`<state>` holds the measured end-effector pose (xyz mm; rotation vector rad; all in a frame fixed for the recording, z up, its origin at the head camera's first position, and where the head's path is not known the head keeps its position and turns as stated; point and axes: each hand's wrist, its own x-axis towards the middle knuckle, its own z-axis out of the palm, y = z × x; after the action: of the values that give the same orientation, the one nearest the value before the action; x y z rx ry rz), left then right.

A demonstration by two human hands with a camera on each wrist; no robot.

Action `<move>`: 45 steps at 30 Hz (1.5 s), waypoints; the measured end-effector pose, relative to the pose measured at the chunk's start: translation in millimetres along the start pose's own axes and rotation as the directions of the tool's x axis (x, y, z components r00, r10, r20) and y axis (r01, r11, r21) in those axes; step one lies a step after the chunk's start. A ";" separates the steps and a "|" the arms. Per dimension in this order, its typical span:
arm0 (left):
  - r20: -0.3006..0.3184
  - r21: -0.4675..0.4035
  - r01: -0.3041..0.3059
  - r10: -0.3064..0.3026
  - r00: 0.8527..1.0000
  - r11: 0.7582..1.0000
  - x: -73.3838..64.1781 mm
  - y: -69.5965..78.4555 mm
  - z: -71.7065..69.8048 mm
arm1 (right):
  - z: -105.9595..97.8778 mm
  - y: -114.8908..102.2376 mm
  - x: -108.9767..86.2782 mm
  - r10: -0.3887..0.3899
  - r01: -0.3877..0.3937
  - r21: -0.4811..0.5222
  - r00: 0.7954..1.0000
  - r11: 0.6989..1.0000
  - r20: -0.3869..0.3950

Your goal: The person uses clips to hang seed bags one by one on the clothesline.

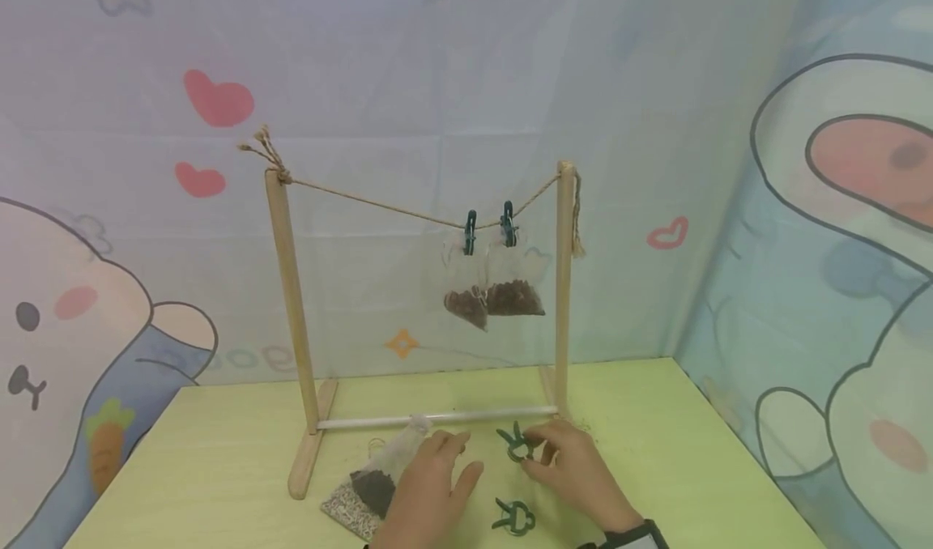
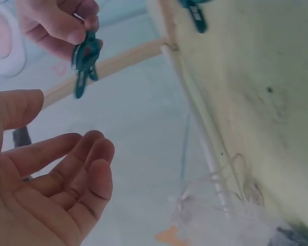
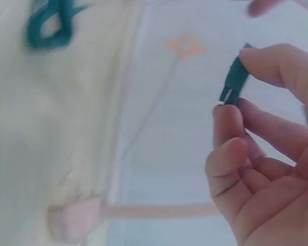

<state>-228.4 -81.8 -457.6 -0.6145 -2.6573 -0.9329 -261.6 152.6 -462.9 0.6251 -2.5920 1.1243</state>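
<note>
Between thumb and fingers my right hand (image 1: 572,470) pinches a green clip (image 1: 518,444) above the table; the right wrist view shows the same clip (image 3: 237,76) at the fingertips. My left hand (image 1: 432,484) is held with fingers loosely bent and nothing in its grasp, also plain in the left wrist view. Partly behind it lies a clear bag (image 1: 357,496) with dark and pale speckled contents. A second green clip (image 1: 514,517) rests on the table below my right hand.
A wooden frame (image 1: 293,306) stands at the back with a twine line (image 1: 372,202) strung across. Two clear bags of dark brown bits (image 1: 514,298) hang from it by green clips (image 1: 470,231). A white rod (image 1: 437,417) joins the frame's feet above the yellow table (image 1: 656,436).
</note>
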 end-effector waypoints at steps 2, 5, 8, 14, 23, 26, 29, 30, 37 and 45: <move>0.016 -0.119 0.031 -0.029 0.999 0.992 2.5 2.5 -6.4 | -4.3 -9.3 -0.5 -0.044 0.046 0.048 0.998 0.998 -0.041; 0.035 -0.283 0.053 -0.045 0.998 0.958 6.6 4.7 -11.1 | -5.9 -19.1 -1.1 -0.114 0.123 0.124 0.990 0.985 -0.081; 0.052 -0.398 0.054 -0.037 0.998 0.916 9.7 6.7 -13.1 | -4.5 -27.3 -1.2 -0.170 0.189 0.206 0.980 0.960 -0.105; 0.072 -0.511 0.050 -0.015 0.997 0.858 12.0 8.7 -12.1 | 3.5 -36.0 -1.9 -0.248 0.266 0.299 0.964 0.916 -0.096; 0.083 -0.541 0.055 -0.013 0.996 0.839 10.6 7.6 -9.3 | 10.2 -39.4 -3.6 -0.264 0.282 0.314 0.959 0.907 -0.100; 0.070 -0.543 0.049 -0.013 0.997 0.838 10.0 8.1 -8.9 | 10.7 -39.6 -3.9 -0.278 0.299 0.302 0.954 0.905 -0.109; 0.043 -0.536 0.038 -0.017 0.999 0.843 9.2 8.8 -8.6 | 9.4 -39.1 -3.8 -0.288 0.303 0.297 0.953 0.905 -0.093; 0.027 -0.525 0.025 -0.013 1.000 0.851 8.9 9.0 -8.6 | 8.3 -38.5 -3.8 -0.290 0.302 0.299 0.953 0.905 -0.084; -0.143 -0.228 -0.121 0.090 0.986 0.966 6.2 9.4 -8.2 | -6.1 -31.4 -5.0 -0.264 0.272 0.348 0.962 0.897 -0.072; -0.122 -0.089 -0.173 0.161 0.979 0.981 4.1 11.0 -6.0 | -10.2 -30.3 -3.7 -0.291 0.280 0.361 0.956 0.890 -0.024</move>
<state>-226.2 -76.7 -445.6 -0.7697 -2.4279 -1.0230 -243.3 142.6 -438.3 1.0716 -2.2262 1.5046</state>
